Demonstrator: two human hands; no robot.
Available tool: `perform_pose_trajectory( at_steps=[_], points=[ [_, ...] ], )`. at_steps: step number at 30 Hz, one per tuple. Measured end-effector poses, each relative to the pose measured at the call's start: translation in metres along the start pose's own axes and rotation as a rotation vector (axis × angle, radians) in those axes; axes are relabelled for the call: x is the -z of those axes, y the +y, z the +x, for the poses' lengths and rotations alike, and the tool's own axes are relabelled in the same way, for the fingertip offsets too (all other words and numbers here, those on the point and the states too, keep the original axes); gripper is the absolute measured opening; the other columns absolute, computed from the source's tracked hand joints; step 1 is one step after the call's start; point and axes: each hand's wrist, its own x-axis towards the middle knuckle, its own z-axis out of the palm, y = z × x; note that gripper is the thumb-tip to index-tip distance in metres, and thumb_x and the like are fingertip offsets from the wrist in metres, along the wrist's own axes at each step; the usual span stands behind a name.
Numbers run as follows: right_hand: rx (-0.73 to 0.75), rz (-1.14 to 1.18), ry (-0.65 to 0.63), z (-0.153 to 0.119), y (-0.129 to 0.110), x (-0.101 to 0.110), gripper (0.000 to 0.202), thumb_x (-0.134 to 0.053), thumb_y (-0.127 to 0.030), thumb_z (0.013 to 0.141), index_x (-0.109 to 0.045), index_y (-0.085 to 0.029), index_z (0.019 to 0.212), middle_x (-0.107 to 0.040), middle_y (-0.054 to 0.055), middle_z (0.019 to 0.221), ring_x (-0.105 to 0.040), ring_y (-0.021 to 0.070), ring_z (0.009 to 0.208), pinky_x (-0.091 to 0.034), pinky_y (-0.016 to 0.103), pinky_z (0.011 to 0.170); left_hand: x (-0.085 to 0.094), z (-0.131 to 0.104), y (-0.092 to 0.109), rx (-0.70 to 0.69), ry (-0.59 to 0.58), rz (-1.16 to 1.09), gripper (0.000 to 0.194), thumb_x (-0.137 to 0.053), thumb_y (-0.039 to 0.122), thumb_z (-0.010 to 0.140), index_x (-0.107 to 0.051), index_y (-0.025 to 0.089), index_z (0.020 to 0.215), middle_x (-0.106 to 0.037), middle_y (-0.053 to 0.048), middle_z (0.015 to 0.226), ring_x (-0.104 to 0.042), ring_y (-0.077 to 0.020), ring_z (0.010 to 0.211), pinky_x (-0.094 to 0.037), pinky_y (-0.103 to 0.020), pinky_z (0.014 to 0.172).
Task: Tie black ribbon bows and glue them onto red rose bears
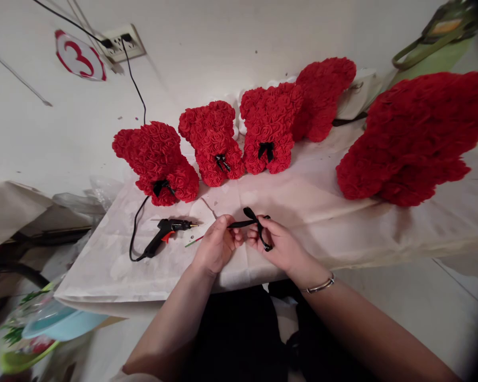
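Observation:
A black ribbon with a loop in it is stretched between my two hands above the table's front edge. My left hand pinches its left end between thumb and fingers. On the right, my right hand, with a bracelet at the wrist, grips the ribbon near the loop. A black glue gun with an orange trigger lies left of my hands. Behind stand red rose-covered bears, among them a left one, a middle one and another, each with a small black bow.
The cloth-covered table carries a large red rose figure at the right and another behind. The gun's cord runs up to a wall socket. A blue basin is at the lower left.

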Motion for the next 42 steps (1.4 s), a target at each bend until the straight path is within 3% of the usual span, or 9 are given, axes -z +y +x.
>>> perform_pose_trajectory(
  at_steps=[5,12,25,32,42],
  points=[
    [0.012,-0.039,-0.016,0.0004,0.0031,0.0017,0.026,-0.075,-0.038,0.074,-0.056,-0.021,0.069,-0.054,-0.004,0.061,-0.052,0.0124,0.064,-0.047,0.030,0.070,-0.0013,-0.0021,-0.0041,-0.049,-0.059,0.103,0.052,-0.085,0.044,0.064,-0.056,0.015,0.096,-0.066,-0.004,0.080,-0.060,-0.0134,0.071,-0.042,-0.024,0.064],
    [0.069,-0.140,-0.041,-0.0013,0.0050,0.0001,0.025,-0.075,-0.039,0.073,-0.058,-0.021,0.074,-0.054,-0.004,0.060,-0.050,0.0104,0.058,-0.041,0.026,0.060,-0.0040,-0.0015,-0.0046,-0.071,-0.050,0.190,0.021,-0.076,0.027,0.077,-0.062,0.013,0.087,-0.069,-0.003,0.076,-0.062,-0.0110,0.066,-0.043,-0.022,0.062],
    [0.103,-0.237,-0.088,-0.0012,0.0071,0.0006,0.019,-0.073,-0.031,0.075,-0.056,-0.022,0.077,-0.058,-0.002,0.068,-0.053,0.0134,0.065,-0.038,0.027,0.056,-0.0061,-0.0017,-0.0022,-0.068,-0.046,0.111,0.008,-0.067,0.021,0.081,-0.062,0.014,0.082,-0.066,-0.003,0.069,-0.060,-0.0111,0.063,-0.043,-0.022,0.061],
    [0.090,-0.216,-0.091,-0.0004,0.0076,0.0031,0.017,-0.071,-0.030,0.076,-0.057,-0.021,0.080,-0.061,0.000,0.073,-0.055,0.0133,0.067,-0.038,0.027,0.057,-0.0055,-0.0020,-0.0010,-0.087,-0.028,0.036,0.013,-0.069,0.022,0.079,-0.069,0.015,0.091,-0.066,-0.003,0.068,-0.060,-0.0123,0.063,-0.043,-0.024,0.061],
    [0.066,-0.177,-0.046,-0.0023,0.0057,-0.0002,0.016,-0.070,-0.029,0.074,-0.056,-0.024,0.080,-0.059,-0.003,0.067,-0.053,0.0131,0.063,-0.040,0.028,0.060,-0.0003,-0.0009,0.0010,-0.018,0.043,-0.036,0.011,-0.070,0.019,0.074,-0.066,0.015,0.084,-0.060,-0.001,0.066,-0.059,-0.0119,0.063,-0.043,-0.024,0.064]
  ],
)
